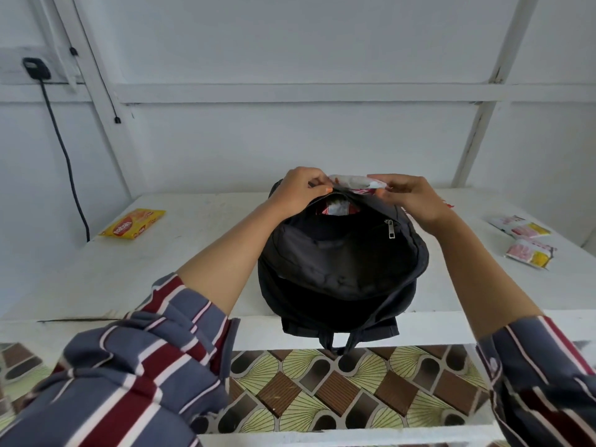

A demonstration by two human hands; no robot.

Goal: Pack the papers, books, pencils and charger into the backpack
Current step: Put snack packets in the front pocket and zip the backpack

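Observation:
A black backpack [342, 262] lies on the white table [135, 272], its top toward the wall and a zipped pocket with a metal pull [391, 229] facing up. Its far compartment is unzipped, and a white-and-red packet [338, 206] shows inside. My left hand [298, 191] pinches the left end of another white-and-red packet [353, 182] at the bag's far edge. My right hand [411, 198] pinches that packet's right end. No papers, books or pencils are in view.
A yellow snack packet [134, 223] lies on the table at the left. Two white, pink and yellow packets [529, 241] lie at the right. A black plug and cable [61, 140] hang on the wall at the left. The patterned floor [338, 391] shows under the table.

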